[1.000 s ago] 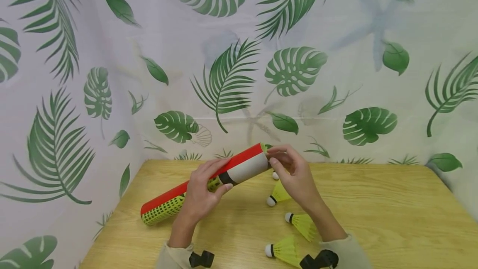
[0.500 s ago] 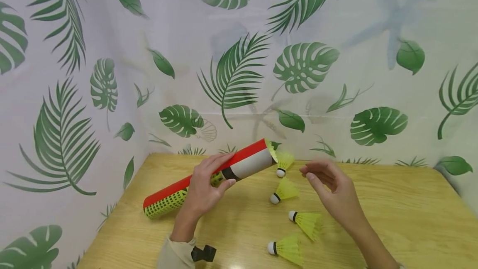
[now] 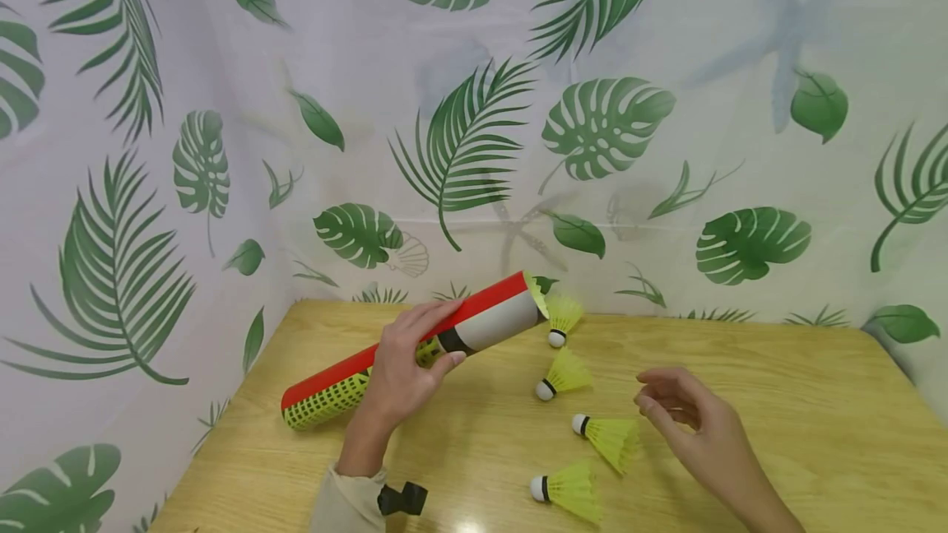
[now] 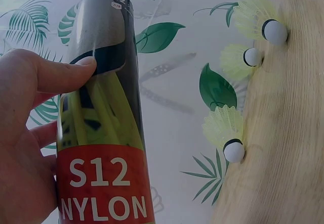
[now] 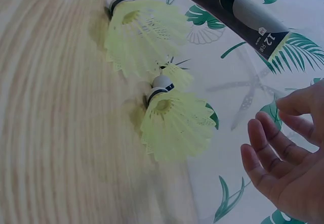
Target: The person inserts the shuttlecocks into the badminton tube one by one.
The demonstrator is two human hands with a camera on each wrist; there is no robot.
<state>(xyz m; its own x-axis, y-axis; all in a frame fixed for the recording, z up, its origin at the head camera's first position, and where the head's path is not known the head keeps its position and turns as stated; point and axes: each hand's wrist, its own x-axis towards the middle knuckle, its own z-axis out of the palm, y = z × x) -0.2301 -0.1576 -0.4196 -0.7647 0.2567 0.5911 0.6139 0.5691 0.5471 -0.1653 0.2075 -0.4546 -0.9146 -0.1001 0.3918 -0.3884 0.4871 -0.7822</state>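
My left hand (image 3: 407,368) grips a shuttlecock tube (image 3: 498,317) around its middle. The tube lies tilted, its right end higher, with a yellow-green jagged edge showing at that mouth. Red, white and black cover its side; "S12 NYLON" is readable in the left wrist view. Off to the right, my right hand (image 3: 699,430) hovers with loosely bent fingers and holds nothing. Nearest to it lies a yellow shuttlecock (image 3: 611,441) with a white cork. Others lie in the same column: a front shuttlecock (image 3: 572,492), a middle shuttlecock (image 3: 569,372) and a back shuttlecock (image 3: 565,317).
The wooden table (image 3: 800,401) meets a white cloth backdrop (image 3: 637,23) printed with green leaves at its back edge. The cloth also hangs along the left side. A black strap mount (image 3: 402,499) sits on my left wrist.
My right hand has left the tube's mouth and moved right and nearer to me. The left hand still holds the tube in about the same place. The shuttlecocks on the table stay put.
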